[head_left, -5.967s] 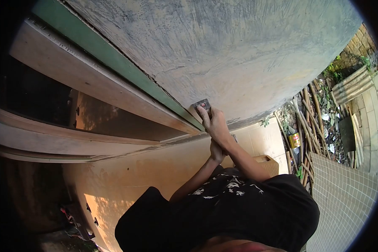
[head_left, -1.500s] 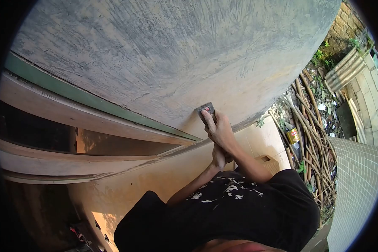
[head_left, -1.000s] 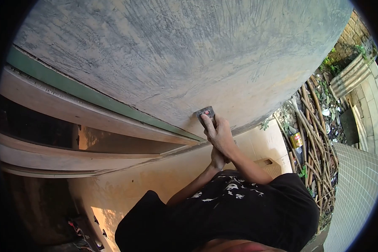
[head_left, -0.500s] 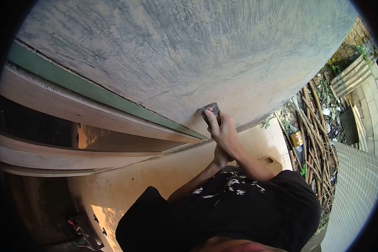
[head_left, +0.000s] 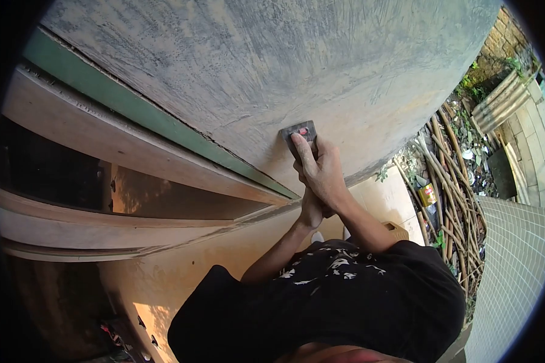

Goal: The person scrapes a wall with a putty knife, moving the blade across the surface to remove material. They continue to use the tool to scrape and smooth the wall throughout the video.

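My right hand grips a dark rectangular block with a small red mark, pressing it to the grey, scuffed wall. The thumb lies over the block's face, and the fingers look pale with dust. Just beneath, my left hand is closed by the right wrist. What its fingers wrap around is hidden behind the right hand and wrist.
Along the wall's left edge runs a green strip beside a pale frame. Tiled floor lies below. Right of it are a pile of sticks, a yellow can and a pale gridded surface.
The block and both hands have moved up the wall, slightly left. My arms are stretched farther from my body. The view has tilted a little.
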A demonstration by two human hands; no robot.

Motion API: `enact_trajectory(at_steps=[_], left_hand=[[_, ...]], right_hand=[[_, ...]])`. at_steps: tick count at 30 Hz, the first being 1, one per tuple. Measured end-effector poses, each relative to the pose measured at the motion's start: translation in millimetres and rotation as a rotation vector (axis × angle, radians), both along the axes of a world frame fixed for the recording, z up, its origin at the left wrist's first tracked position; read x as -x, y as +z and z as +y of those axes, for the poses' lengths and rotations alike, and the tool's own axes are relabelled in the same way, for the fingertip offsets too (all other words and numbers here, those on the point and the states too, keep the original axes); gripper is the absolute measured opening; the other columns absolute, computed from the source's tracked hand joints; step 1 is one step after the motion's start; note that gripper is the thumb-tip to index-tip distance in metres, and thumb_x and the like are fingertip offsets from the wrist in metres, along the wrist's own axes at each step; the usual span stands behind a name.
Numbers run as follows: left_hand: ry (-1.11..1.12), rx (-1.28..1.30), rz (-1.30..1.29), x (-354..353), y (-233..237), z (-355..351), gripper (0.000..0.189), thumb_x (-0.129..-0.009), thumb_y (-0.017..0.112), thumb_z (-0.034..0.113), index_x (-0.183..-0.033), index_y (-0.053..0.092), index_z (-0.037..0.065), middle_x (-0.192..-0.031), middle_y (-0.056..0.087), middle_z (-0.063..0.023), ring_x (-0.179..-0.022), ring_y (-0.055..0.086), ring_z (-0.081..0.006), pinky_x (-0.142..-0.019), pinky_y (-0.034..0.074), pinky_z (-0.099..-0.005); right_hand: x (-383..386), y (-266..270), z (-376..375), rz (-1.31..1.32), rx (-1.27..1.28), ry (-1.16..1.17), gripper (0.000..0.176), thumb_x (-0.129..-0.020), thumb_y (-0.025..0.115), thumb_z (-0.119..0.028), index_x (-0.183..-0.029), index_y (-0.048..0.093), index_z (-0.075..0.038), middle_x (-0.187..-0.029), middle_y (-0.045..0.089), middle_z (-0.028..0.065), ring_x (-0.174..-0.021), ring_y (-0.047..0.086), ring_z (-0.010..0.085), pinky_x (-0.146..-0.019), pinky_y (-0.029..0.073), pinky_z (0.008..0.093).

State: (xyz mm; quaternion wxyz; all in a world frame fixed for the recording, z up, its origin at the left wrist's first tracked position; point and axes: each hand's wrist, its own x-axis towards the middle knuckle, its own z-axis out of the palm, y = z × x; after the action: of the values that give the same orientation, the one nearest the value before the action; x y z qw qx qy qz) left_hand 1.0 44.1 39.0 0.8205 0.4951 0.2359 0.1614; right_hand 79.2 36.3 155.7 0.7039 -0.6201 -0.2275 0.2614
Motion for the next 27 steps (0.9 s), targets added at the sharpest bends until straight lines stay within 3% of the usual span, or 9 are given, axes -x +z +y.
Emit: enact_trajectory(at_steps=[2, 4, 6, 8, 11, 17, 23, 27], left_hand=[[-0.116, 0.041, -0.124, -1, 21, 16, 0.057, -0.090, 0.020, 0.063, -0.099, 0.043, 0.013, -0.051, 0.035, 0.0051, -0.036, 0.030, -0.0054, -0.032, 0.022, -0.0213], [-0.126, 0.031, -0.136, 1, 6, 16, 0.056, -0.090, 0.018, 0.064, -0.096, 0.043, 0.014, -0.050, 0.034, 0.0061, -0.035, 0.029, -0.0052, -0.032, 0.021, -0.0210], [-0.060, 0.213, 0.010, 7, -10, 5, 0.055, -0.090, 0.019, 0.064, -0.091, 0.044, 0.015, -0.048, 0.032, 0.0072, -0.033, 0.027, -0.0058, -0.031, 0.020, -0.0214], [-0.084, 0.275, 0.047, 13, -20, 2, 0.053, -0.091, 0.020, 0.062, -0.083, 0.044, 0.016, -0.046, 0.029, 0.0080, -0.031, 0.024, -0.0065, -0.031, 0.019, -0.0219], [-0.078, 0.400, 0.105, 21, -22, -1, 0.047, -0.092, 0.026, 0.055, -0.070, 0.040, 0.016, -0.045, 0.027, 0.0077, -0.032, 0.022, -0.0056, -0.032, 0.016, -0.0218], [-0.122, 0.289, -0.008, 24, -15, 2, 0.046, -0.092, 0.029, 0.053, -0.067, 0.039, 0.016, -0.045, 0.026, 0.0079, -0.033, 0.021, -0.0053, -0.032, 0.015, -0.0214], [-0.048, 0.413, 0.055, 24, -23, -4, 0.049, -0.092, 0.026, 0.058, -0.069, 0.039, 0.017, -0.046, 0.026, 0.0077, -0.033, 0.021, -0.0053, -0.033, 0.015, -0.0217], [-0.044, 0.356, 0.103, 20, -17, -5, 0.051, -0.091, 0.024, 0.060, -0.068, 0.039, 0.017, -0.046, 0.026, 0.0076, -0.033, 0.021, -0.0053, -0.032, 0.015, -0.0219]], right_hand=[[5, 11, 3, -0.060, -0.082, 0.002, 0.035, -0.091, 0.054, -0.026, -0.073, 0.053, 0.003, -0.047, 0.045, 0.0023, -0.040, 0.043, 0.0068, -0.037, 0.034, 0.0252], [5, 15, 4, -0.085, -0.062, 0.012, 0.035, -0.091, 0.053, -0.026, -0.072, 0.052, 0.003, -0.047, 0.045, 0.0019, -0.040, 0.043, 0.0064, -0.036, 0.033, 0.0247], [9, -6, 0, -0.059, -0.021, 0.012, 0.035, -0.092, 0.053, -0.026, -0.071, 0.051, 0.002, -0.047, 0.046, 0.0018, -0.040, 0.043, 0.0063, -0.036, 0.034, 0.0247], [13, -31, 1, 0.120, -0.050, 0.049, 0.031, -0.093, 0.052, -0.027, -0.073, 0.044, -0.004, -0.050, 0.039, -0.0031, -0.037, 0.035, 0.0037, -0.032, 0.025, 0.0213], [13, -39, 0, 0.089, -0.031, 0.047, 0.032, -0.093, 0.051, -0.028, -0.072, 0.042, -0.005, -0.050, 0.037, -0.0038, -0.036, 0.034, 0.0033, -0.031, 0.023, 0.0210], [14, -32, 1, 0.159, -0.080, 0.036, 0.034, -0.093, 0.051, -0.029, -0.071, 0.041, -0.006, -0.050, 0.037, -0.0035, -0.036, 0.033, 0.0031, -0.031, 0.022, 0.0207], [12, -36, 1, 0.138, -0.019, 0.091, 0.033, -0.093, 0.050, -0.029, -0.072, 0.041, -0.005, -0.050, 0.037, -0.0036, -0.037, 0.033, 0.0031, -0.032, 0.023, 0.0207], [12, -27, 2, 0.171, -0.032, 0.117, 0.033, -0.093, 0.050, -0.028, -0.071, 0.042, -0.005, -0.049, 0.036, -0.0043, -0.038, 0.032, 0.0031, -0.032, 0.023, 0.0210]])
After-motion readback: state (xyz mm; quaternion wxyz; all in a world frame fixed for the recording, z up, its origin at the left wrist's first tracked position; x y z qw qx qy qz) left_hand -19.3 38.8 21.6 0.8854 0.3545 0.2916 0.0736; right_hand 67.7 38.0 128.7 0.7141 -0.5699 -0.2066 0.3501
